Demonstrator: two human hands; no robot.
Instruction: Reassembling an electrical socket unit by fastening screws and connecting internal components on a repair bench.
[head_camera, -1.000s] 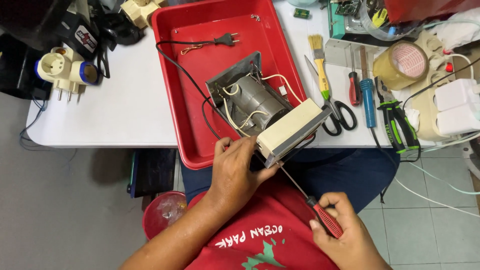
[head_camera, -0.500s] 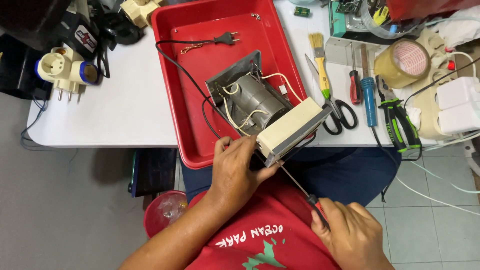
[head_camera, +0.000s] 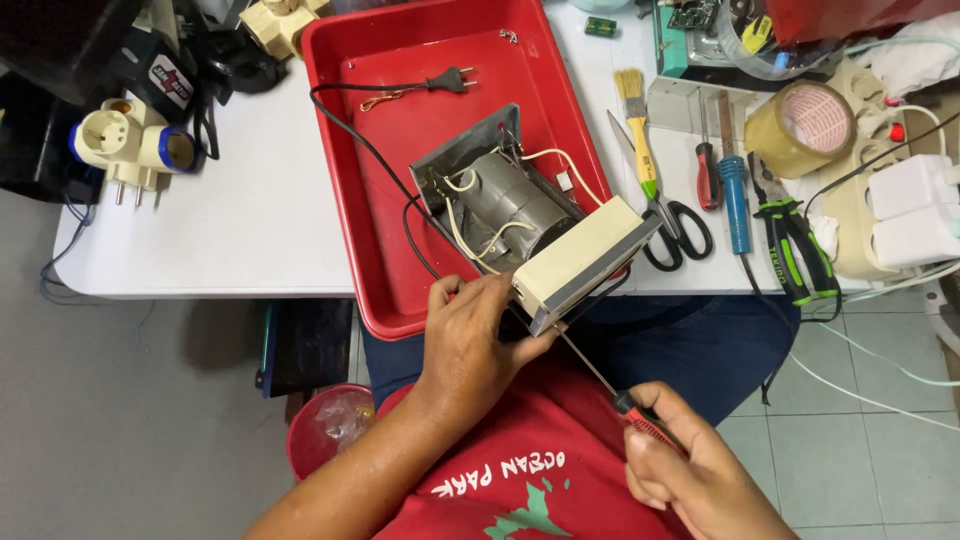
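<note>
my right hand (head_camera: 690, 475) has its fingers (head_camera: 650, 470) closed around the red and black handle of a screwdriver (head_camera: 610, 392), whose thin shaft runs up and left to the lower corner of the cream casing (head_camera: 585, 262). my left hand (head_camera: 470, 345) has its fingers (head_camera: 455, 292) wrapped around the near end of that opened appliance (head_camera: 520, 225), thumb pressed just under the cream casing. the appliance tilts over the near rim of the red tray (head_camera: 375, 180), its grey motor and white wires bared, a black cord (head_camera: 365, 150) looping back to a plug (head_camera: 452, 78) lying in the tray. the tray sits on the white bench (head_camera: 230, 220). right of the tray lie a paintbrush (head_camera: 640, 130) with a yellow handle, black scissors (head_camera: 675, 225), a small red screwdriver (head_camera: 707, 170), a blue tool (head_camera: 735, 200) and green-handled pliers (head_camera: 790, 240), side by side. beyond them stands a roll of brown tape (head_camera: 808, 125), round, with white adapters (head_camera: 915, 210) to its right. at the far left of the bench rests a cream plug adapter (head_camera: 135, 145) with blue ends, and behind it a black thing bearing a small rectangular white and red label (head_camera: 170, 82).
</note>
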